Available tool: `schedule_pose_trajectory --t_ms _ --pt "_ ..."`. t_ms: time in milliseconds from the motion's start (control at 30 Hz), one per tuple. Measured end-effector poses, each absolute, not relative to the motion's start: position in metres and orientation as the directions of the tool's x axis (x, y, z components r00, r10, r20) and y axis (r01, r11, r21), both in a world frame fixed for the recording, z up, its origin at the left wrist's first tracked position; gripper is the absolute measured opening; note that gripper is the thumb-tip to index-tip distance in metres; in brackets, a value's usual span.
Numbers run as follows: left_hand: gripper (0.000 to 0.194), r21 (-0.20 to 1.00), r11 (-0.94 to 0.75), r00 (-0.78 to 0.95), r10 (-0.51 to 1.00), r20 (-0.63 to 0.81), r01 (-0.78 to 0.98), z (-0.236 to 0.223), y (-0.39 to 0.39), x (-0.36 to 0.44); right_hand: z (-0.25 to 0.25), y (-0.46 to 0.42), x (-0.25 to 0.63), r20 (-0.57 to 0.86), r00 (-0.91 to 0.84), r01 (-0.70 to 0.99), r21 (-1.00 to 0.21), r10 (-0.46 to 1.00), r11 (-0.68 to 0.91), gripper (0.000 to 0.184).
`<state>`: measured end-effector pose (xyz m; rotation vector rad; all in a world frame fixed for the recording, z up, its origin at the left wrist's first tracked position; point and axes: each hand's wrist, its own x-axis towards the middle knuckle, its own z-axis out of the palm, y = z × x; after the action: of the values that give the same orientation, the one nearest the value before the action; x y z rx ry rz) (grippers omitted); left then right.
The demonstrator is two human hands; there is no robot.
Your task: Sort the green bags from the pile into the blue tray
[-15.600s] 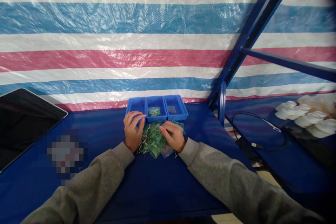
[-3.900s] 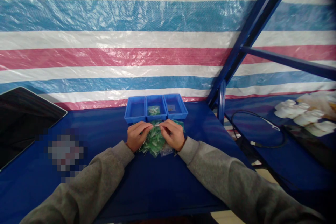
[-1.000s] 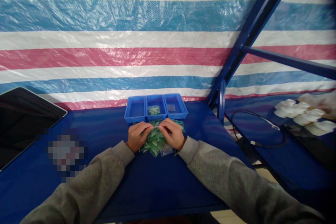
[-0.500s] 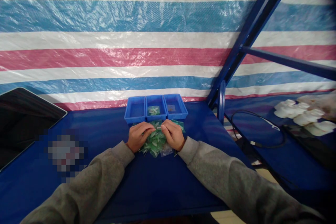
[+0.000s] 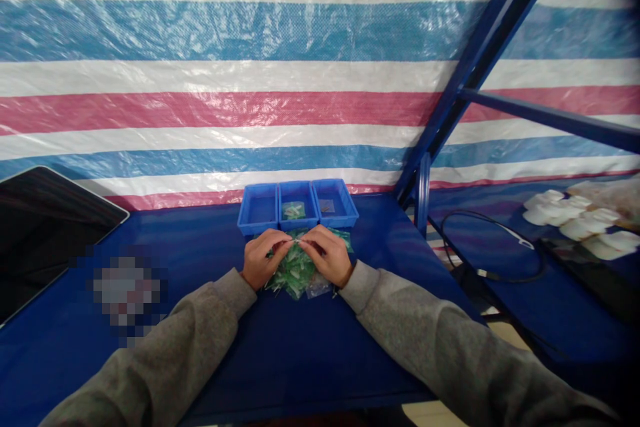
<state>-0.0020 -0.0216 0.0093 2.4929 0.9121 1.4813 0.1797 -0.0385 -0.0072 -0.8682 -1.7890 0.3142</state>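
Observation:
My left hand (image 5: 265,258) and my right hand (image 5: 327,255) meet above a heap of small green plastic bags (image 5: 294,275). Pinched between the fingertips of both is a small, thin whitish piece (image 5: 297,241), too small to name. Behind the heap stand three blue bins side by side. The left bin (image 5: 257,207) shows a bare floor. A green bag with white pieces (image 5: 293,210) lies in the middle bin, and a small clear bag (image 5: 327,206) in the right bin (image 5: 345,220). Some clear bags (image 5: 318,285) lie at the heap's near right side.
On the blue table (image 5: 310,360), a dark screen-like panel (image 5: 45,233) stands at left, near a blurred-out patch (image 5: 127,290). A blue metal frame (image 5: 450,107) rises at right. Beyond it are a black cable (image 5: 493,280) and white objects (image 5: 570,213). Striped sheeting (image 5: 225,107) hangs behind.
My right hand's fingertips have shifted slightly left, closer to my left fingertips, so less of the whitish piece shows between them. The bins and the heap look the same.

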Motion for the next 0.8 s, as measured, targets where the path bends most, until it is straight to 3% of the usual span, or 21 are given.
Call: schedule_pose_trajectory --t_ms 267,400,600,800 --pt "0.008 0.363 -0.798 0.306 0.541 0.784 0.48 0.01 -0.022 -0.002 -0.009 -0.037 0.18 0.7 -0.19 0.424 -0.573 0.688 0.701 0.021" --pt "0.009 0.349 -0.714 0.15 0.534 0.832 0.607 0.01 -0.016 -0.005 -0.009 -0.038 0.179 0.698 -0.182 0.431 -0.577 0.693 0.694 0.023" --pt "0.013 0.482 -0.506 -0.113 0.597 0.794 0.715 0.012 -0.004 -0.008 -0.01 -0.038 0.18 0.691 -0.185 0.437 -0.579 0.698 0.689 0.021" --pt "0.015 0.53 -0.469 -0.171 0.613 0.771 0.706 0.01 0.001 -0.011 -0.011 -0.037 0.18 0.695 -0.185 0.437 -0.575 0.695 0.692 0.02"
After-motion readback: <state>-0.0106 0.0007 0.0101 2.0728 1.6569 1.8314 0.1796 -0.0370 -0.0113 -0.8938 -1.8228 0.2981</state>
